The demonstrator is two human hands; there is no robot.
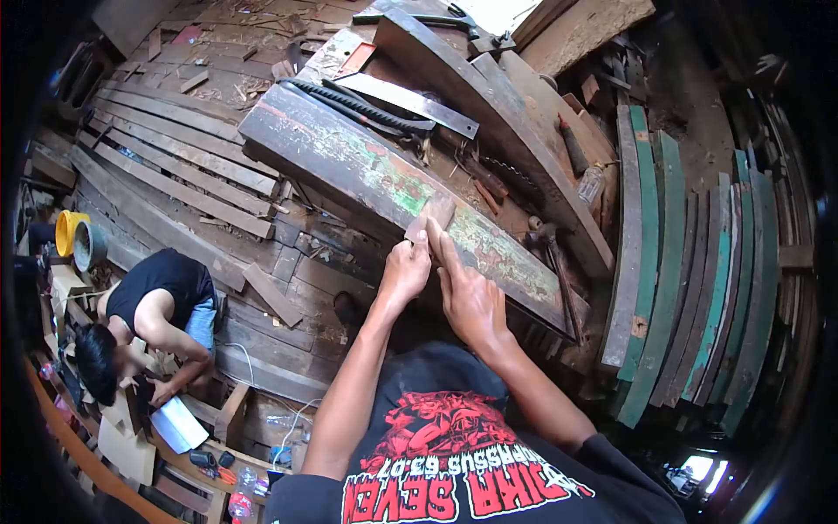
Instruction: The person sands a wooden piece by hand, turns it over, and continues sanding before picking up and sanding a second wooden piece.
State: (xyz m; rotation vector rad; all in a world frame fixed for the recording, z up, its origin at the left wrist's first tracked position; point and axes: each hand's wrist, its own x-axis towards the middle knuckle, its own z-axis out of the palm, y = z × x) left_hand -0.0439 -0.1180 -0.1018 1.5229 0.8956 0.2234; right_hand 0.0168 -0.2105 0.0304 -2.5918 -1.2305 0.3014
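Observation:
A small wooden block (436, 212) lies tilted against the near edge of a long plank with worn green paint (349, 157). My left hand (408, 267) is closed on the block's near end, thumb on top. My right hand (471, 301) touches the block's right side with its fingers, the index finger stretched along it; whether it grips the block is hard to tell. Behind the plank lie a metal square (410, 103), a black ribbed bar (349, 106) and a hammer (543, 234).
A co-worker (166, 301) crouches at the lower left near a white sheet (180, 424). Green-painted boards (672, 262) are stacked at the right. A thick beam (497, 131) stands beyond the tools. Wooden slats (183, 166) lie on the floor at left, near a yellow bucket (70, 233).

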